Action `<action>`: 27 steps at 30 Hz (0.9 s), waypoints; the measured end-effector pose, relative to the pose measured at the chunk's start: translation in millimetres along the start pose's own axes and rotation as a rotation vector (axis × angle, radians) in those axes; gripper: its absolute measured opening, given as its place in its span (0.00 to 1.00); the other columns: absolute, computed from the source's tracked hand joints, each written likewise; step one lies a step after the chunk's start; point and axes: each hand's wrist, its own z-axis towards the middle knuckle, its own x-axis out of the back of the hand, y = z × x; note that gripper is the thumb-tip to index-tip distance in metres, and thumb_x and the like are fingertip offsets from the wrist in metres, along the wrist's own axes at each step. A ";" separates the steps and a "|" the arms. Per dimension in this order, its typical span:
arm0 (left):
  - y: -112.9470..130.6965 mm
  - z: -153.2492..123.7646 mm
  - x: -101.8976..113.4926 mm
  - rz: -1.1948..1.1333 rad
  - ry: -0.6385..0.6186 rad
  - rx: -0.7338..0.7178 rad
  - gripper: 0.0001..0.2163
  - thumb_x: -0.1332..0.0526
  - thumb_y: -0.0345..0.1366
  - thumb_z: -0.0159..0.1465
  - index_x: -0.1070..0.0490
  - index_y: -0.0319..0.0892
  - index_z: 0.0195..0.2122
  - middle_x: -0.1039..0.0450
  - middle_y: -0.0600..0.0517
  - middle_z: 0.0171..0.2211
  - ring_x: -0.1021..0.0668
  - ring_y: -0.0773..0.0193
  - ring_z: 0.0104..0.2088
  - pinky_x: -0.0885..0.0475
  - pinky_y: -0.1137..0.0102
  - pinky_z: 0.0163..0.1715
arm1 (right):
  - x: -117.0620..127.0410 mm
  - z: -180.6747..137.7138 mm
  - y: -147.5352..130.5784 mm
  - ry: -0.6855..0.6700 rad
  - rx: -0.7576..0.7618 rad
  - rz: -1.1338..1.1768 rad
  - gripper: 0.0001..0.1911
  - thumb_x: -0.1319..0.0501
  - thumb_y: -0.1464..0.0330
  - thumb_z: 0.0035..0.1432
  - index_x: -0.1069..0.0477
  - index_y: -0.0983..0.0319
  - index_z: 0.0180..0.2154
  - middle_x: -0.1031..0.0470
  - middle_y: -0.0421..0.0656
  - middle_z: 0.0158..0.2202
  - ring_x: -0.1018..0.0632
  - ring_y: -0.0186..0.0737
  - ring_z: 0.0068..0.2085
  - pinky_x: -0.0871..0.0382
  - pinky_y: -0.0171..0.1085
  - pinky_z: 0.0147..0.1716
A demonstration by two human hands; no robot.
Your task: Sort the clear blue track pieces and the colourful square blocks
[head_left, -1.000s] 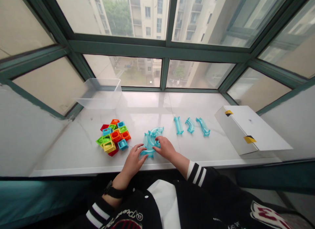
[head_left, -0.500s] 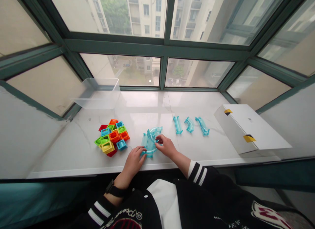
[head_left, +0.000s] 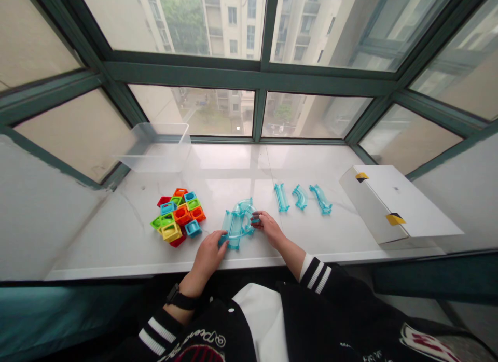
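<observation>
A small heap of clear blue track pieces (head_left: 237,222) lies on the white sill near its front edge. My left hand (head_left: 208,254) rests at the heap's lower left, fingers curled against a straight piece. My right hand (head_left: 268,226) pinches the curved piece on the heap's right side. To the right, three more blue track pieces (head_left: 301,197) lie apart in a row. A cluster of coloured square blocks (head_left: 178,216) in red, orange, green, yellow and blue sits to the left of my hands.
A clear plastic tub (head_left: 155,147) stands at the back left by the window. A white cardboard box (head_left: 397,204) with yellow-black tape lies at the right. The white marble sill (head_left: 233,170) is ringed by green window frames.
My right hand slid from the heap's lower right up to its right edge, turning the curved piece. My left hand stayed at the heap's lower left.
</observation>
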 end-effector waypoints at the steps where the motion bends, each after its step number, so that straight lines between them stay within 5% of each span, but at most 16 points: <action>1: -0.1 0.1 0.7 0.001 0.004 0.003 0.13 0.42 0.42 0.67 0.24 0.46 0.49 0.18 0.45 0.50 0.18 0.49 0.52 0.24 0.52 0.58 | 0.3 0.2 -0.6 0.003 -0.016 0.033 0.15 0.39 0.57 0.62 0.25 0.59 0.44 0.18 0.46 0.40 0.16 0.43 0.38 0.20 0.46 0.46; 14: -4.6 -0.2 0.1 0.032 0.036 0.012 0.16 0.42 0.45 0.70 0.25 0.46 0.54 0.19 0.45 0.53 0.18 0.49 0.54 0.25 0.53 0.59 | -1.0 -5.4 -11.3 -0.043 -0.073 0.142 0.12 0.39 0.59 0.60 0.26 0.59 0.40 0.25 0.41 0.36 0.19 0.39 0.34 0.19 0.49 0.46; 27: -13.1 -0.9 4.4 -0.102 -0.066 0.000 0.11 0.39 0.44 0.67 0.22 0.47 0.44 0.17 0.46 0.53 0.17 0.50 0.53 0.25 0.54 0.58 | -4.0 -10.1 -14.6 -0.014 -0.077 0.260 0.14 0.35 0.55 0.58 0.27 0.58 0.38 0.29 0.39 0.33 0.22 0.39 0.34 0.16 0.51 0.42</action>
